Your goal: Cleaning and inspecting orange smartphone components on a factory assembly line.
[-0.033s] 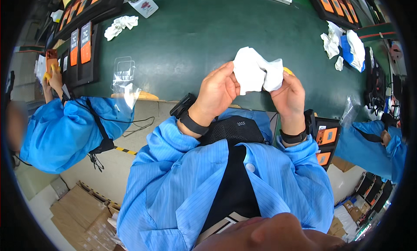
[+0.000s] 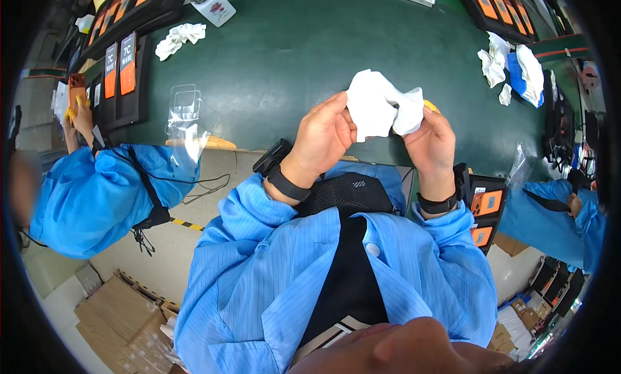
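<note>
A white wiping cloth point(image 2: 372, 107) is stretched between my two hands above the near edge of the green table. Its middle sags into a fold. My left hand point(image 2: 325, 129) pinches the cloth's left side, with the thumb on top and the other fingers partly behind it. My right hand point(image 2: 432, 140) grips the right end between thumb and fingers. A yellow finger cot point(image 2: 430, 106) shows on a right fingertip. Whether anything lies inside or behind the cloth is hidden.
A crumpled white cloth point(image 2: 180, 40) and a pump bottle point(image 2: 212, 7) stand far left. Clear plastic film point(image 2: 184, 112) lies left. Orange phones point(image 2: 128, 73) sit in black trays. More cloths point(image 2: 494, 60) lie right. Blue-sleeved co-workers point(image 2: 97, 193) flank me.
My right hand has shifted very slightly to the right, drawing its end of the cloth along. My left hand stays where it was.
</note>
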Tool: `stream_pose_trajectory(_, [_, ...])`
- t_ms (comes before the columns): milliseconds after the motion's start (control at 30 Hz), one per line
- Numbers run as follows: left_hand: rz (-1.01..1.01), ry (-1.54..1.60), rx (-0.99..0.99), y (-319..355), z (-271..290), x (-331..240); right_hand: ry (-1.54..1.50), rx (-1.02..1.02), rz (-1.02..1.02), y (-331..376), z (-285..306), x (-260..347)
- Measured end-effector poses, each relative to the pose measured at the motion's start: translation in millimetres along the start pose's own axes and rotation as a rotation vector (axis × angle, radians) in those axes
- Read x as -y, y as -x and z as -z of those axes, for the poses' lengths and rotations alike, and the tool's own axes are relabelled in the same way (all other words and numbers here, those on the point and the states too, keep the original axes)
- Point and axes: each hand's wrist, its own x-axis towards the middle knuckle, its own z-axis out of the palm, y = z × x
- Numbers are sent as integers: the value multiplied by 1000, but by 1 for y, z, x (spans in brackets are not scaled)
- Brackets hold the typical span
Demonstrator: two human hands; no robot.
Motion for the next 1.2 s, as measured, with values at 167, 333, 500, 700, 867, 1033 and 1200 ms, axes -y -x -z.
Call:
stream_pose_trajectory(167, [30, 64, 141, 1, -10, -6, -32, 26, 13, 0, 10, 6])
stream_pose_trajectory(333, [-24, -258, -85, 7, -20, -9, 1, 8, 54, -1, 4, 9])
stream_pose_trajectory(500, [32, -323, -74, 2, -10, -1, 662, 13, 387, 4, -13, 18])
stream_pose_trajectory(700, [76, -286, 68, 5, -28, 4, 1787, 312, 692, 20, -61, 7])
stream_pose_trajectory(867, [142, -262, 11, 3, -19, 7, 1494, 329, 650, 24, -49, 10])
stream_pose_trajectory(1033, [186, -103, -61, 5, -25, 2, 1378, -74, 618, 19, -36, 11])
stream_pose_trajectory(1200, [178, -139, -55, 5, -28, 1, 1079, -214, 364, 19, -11, 5])
